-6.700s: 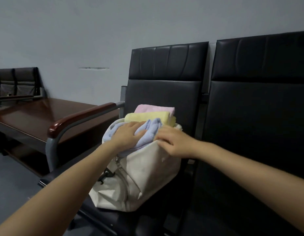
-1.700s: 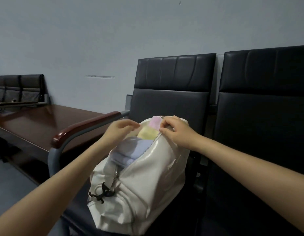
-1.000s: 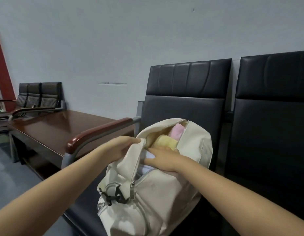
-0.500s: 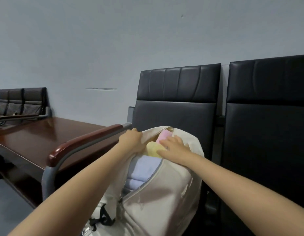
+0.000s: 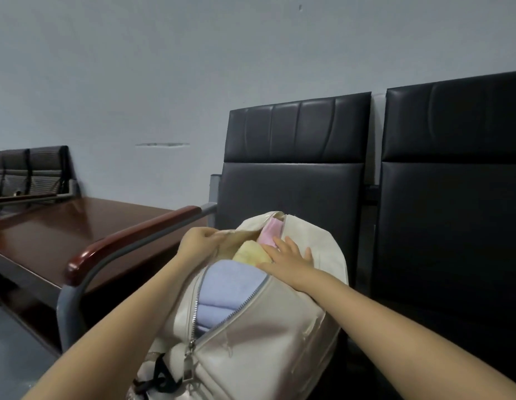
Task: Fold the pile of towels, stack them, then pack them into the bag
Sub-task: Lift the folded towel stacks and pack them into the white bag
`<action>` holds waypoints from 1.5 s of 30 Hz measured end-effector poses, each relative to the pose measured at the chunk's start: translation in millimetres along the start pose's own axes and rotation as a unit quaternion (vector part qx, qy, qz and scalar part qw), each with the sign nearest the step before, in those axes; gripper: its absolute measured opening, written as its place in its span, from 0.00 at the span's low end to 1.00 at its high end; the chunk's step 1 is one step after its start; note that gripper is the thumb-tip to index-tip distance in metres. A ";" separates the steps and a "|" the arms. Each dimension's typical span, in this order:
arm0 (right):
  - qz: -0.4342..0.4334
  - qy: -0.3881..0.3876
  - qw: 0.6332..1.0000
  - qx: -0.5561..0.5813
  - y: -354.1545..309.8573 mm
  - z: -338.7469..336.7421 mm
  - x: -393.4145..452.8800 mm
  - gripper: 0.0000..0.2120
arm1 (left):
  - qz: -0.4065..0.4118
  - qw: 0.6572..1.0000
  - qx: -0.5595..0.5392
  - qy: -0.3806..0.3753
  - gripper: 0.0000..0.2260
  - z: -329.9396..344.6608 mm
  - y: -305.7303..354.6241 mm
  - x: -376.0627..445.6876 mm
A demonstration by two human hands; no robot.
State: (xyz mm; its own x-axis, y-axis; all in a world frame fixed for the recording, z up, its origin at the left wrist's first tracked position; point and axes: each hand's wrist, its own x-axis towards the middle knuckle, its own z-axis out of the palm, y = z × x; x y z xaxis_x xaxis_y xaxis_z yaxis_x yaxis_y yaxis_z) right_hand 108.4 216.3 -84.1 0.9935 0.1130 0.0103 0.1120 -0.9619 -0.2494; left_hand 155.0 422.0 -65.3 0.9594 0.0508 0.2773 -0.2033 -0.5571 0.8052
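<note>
Left hand (image 5: 197,243) pinches the left edge of the bag's opening, fingers curled on the fabric. Right hand (image 5: 290,262) lies flat with fingers spread and straight, palm on the right flap of the bag, fingertips touching the pink towel (image 5: 269,236). Hands sit apart, one on each side of the opening.

White bag (image 5: 265,342) rests on the seat of a black chair (image 5: 294,174), zip undone. Three folded towels sit inside: pink towel farthest in, yellow towel (image 5: 249,255) in the middle, blue towel (image 5: 228,290) nearest the camera. Zipper pull (image 5: 189,368) hangs at the near end.

Wooden armrest (image 5: 129,241) just left of the bag. Brown table (image 5: 49,232) beyond it. Second black chair (image 5: 453,183) to the right.
</note>
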 end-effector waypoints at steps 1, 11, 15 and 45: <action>-0.003 -0.004 1.000 0.001 -0.2 -0.8 -0.6 0.30 | 0.001 0.999 -0.036 0.009 0.07 -4.0 3.6 -0.3; 0.011 -0.061 0.997 0.034 -8.6 -7.2 23.4 0.30 | 0.025 0.995 -0.039 -0.093 0.04 7.1 77.0 -4.8; 0.004 0.039 0.987 0.158 -7.6 -2.7 11.9 0.28 | -0.065 0.986 -0.083 -0.126 0.09 26.7 60.7 -24.2; 0.060 0.098 0.815 0.568 -49.3 -46.9 -59.2 0.11 | -0.077 0.959 -0.221 -0.157 0.08 -33.0 60.7 -90.6</action>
State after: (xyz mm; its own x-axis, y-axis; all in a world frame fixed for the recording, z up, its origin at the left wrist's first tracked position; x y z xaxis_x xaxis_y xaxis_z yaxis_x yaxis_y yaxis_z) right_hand 44.9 245.4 -27.0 0.9924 -0.1140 0.0465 0.0352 -0.0989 -0.9945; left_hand 49.2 410.9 -24.3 0.9823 -0.1860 0.0224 -0.0514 -0.1529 0.9869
